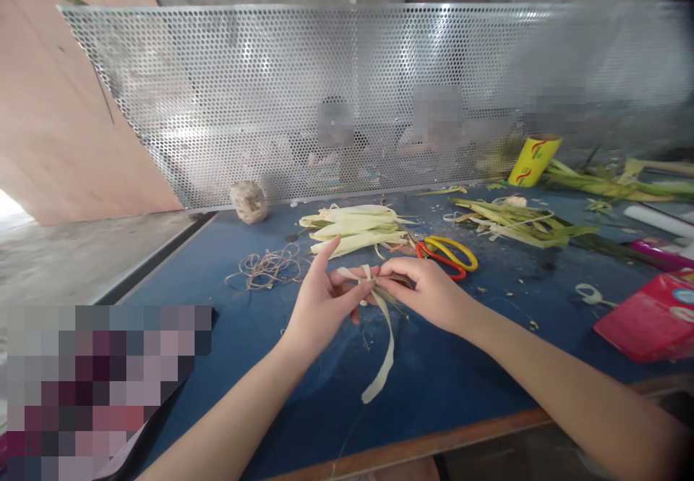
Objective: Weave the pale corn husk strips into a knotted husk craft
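Observation:
A pale corn husk strip point(384, 362) is pinched between my two hands above the blue table. Its long end hangs down toward the front, while shorter pieces cross at my fingertips. My left hand point(324, 300) presses the strip between thumb and fingers. Close against it, my right hand point(423, 287) pinches the husk from the other side; its fingertips partly cover where the pieces meet. Just beyond my hands lies a stack of pale green corn husks point(358, 229), and scissors point(450, 255) with red and yellow handles rest at its right end.
Tangled twine point(268, 267) lies left of the husks, near a whitish lump point(249, 201). A perforated metal screen point(282, 105) stands along the back. Rightward are loose green husks point(520, 220), a yellow roll point(535, 160) and a red pack point(650, 316). A blurred-out object point(103, 387) sits front left.

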The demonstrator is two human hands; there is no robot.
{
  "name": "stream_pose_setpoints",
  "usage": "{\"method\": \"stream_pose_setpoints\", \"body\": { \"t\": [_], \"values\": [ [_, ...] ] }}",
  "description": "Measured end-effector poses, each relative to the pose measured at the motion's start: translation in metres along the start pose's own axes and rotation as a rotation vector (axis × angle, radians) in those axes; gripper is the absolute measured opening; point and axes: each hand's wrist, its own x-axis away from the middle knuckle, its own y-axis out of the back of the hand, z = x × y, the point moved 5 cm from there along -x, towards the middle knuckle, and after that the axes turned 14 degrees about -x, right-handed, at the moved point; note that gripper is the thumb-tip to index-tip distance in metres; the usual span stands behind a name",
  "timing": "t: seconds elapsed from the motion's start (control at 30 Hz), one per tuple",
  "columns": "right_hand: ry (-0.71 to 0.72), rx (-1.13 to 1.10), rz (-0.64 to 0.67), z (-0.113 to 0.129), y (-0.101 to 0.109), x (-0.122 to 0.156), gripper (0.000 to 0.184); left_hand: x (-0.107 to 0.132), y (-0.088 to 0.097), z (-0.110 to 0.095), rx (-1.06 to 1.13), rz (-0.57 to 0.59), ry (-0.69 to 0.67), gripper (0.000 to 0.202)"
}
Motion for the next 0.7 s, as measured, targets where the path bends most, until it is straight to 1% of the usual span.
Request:
{"method": "stream_pose_setpoints", "body": {
  "t": [0.1, 0.17, 0.27, 0.37, 0.43, 0.5, 0.6, 0.67, 0.7],
  "values": [
    [0.0, -0.121, -0.01, -0.001, 0.001, 0.0, 0.011, 0.0, 0.002, 0.0, 0.03, -0.033, -0.006, 0.094],
    [0.003, -0.147, 0.002, 0.0, 0.001, 0.001, 0.009, -0.001, 0.002, 0.0, 0.035, -0.034, -0.004, 0.093],
    [0.014, -0.098, 0.017, 0.002, -0.001, 0.002, 0.009, -0.002, 0.002, 0.003, 0.045, -0.033, 0.011, 0.093],
    [0.063, 0.033, 0.0, 0.005, 0.0, 0.003, 0.007, -0.001, 0.003, 0.006, 0.071, -0.034, 0.045, 0.094],
    [0.137, 0.166, -0.038, 0.008, 0.002, 0.004, 0.006, 0.0, 0.002, 0.006, 0.089, -0.027, 0.084, 0.094],
    [0.244, 0.315, -0.065, 0.013, 0.004, 0.006, 0.017, 0.003, 0.002, 0.006, 0.104, -0.028, 0.138, 0.091],
    [0.448, 0.511, -0.021, 0.02, 0.002, 0.01, 0.031, 0.007, 0.003, 0.004, 0.124, -0.032, 0.188, 0.084],
    [0.571, 0.586, 0.025, 0.024, -0.001, 0.013, 0.034, 0.008, 0.003, 0.002, 0.142, -0.041, 0.188, 0.078],
    [0.609, 0.599, 0.041, 0.025, -0.002, 0.015, 0.034, 0.008, 0.003, 0.002, 0.154, -0.047, 0.184, 0.076]
  ]
}}
